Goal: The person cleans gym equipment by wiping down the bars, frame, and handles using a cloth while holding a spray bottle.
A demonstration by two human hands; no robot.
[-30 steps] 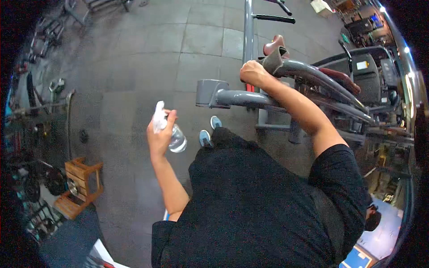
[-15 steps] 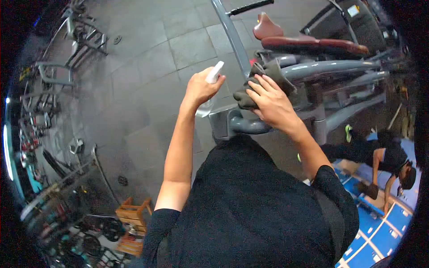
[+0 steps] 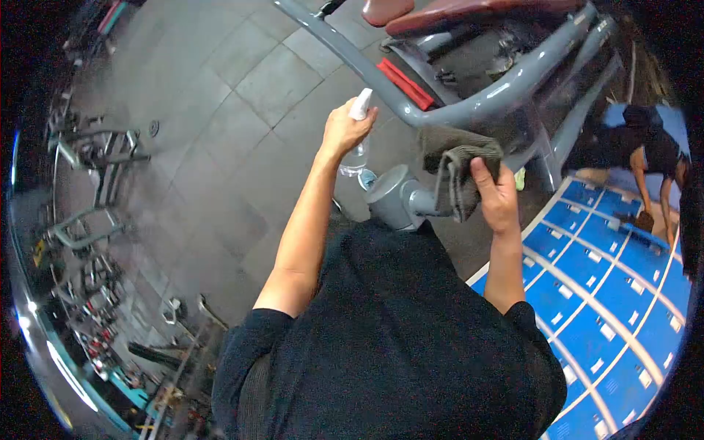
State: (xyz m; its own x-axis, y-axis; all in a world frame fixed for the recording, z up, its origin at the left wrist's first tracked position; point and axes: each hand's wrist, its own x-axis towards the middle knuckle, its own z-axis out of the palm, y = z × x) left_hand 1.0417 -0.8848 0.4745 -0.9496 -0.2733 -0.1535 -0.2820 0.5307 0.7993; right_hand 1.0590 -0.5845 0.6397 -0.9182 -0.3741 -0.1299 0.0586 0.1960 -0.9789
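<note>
My left hand (image 3: pixel 347 130) is closed around the neck of a clear spray bottle (image 3: pixel 354 159) with a white trigger head, held upright over the floor. My right hand (image 3: pixel 497 196) grips a folded dark grey-green cloth (image 3: pixel 458 163), thumb on top and fingers hidden behind it. The cloth hangs in front of the grey tubular frame (image 3: pixel 506 92) of a gym machine. Just left of the cloth is the round grey end cap (image 3: pixel 390 192) of a thick tube; whether the cloth touches that tube I cannot tell.
Above the frame is a dark red padded seat (image 3: pixel 469 16), with a red strip (image 3: pixel 405 83) on the machine below. Blue lockers (image 3: pixel 587 249) fill the right side, where another person (image 3: pixel 645 147) bends down. Gym machines (image 3: pixel 92 183) line the left over dark floor tiles (image 3: pixel 198 139).
My right hand has lifted the cloth off the machine's tube and turned so the thumb faces up. The view has swung round, bringing more lockers in. My left hand still holds the spray bottle.
</note>
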